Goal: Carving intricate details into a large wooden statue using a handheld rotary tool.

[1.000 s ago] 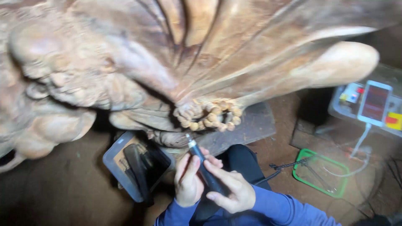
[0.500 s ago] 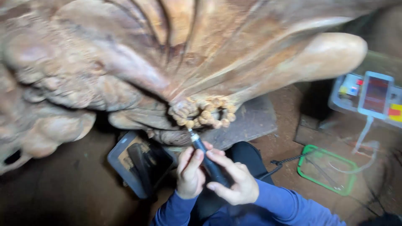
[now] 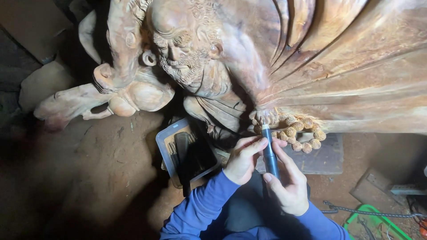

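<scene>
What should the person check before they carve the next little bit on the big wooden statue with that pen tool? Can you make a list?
1. Grip on the carving tool: ok, the right hand wraps its body.
2. Steadying: ok, the left hand rests its fingers against the tool near the tip.
3. Tip position: ok, it meets the wooden statue at the carved bead ring.
4. Whether the tip is spinning: cannot tell.
5. Light on the work spot: ok, the beads are brightly lit.
6. Tray of spare tools: ok, it lies close by on the ground, left of the hands.
</scene>
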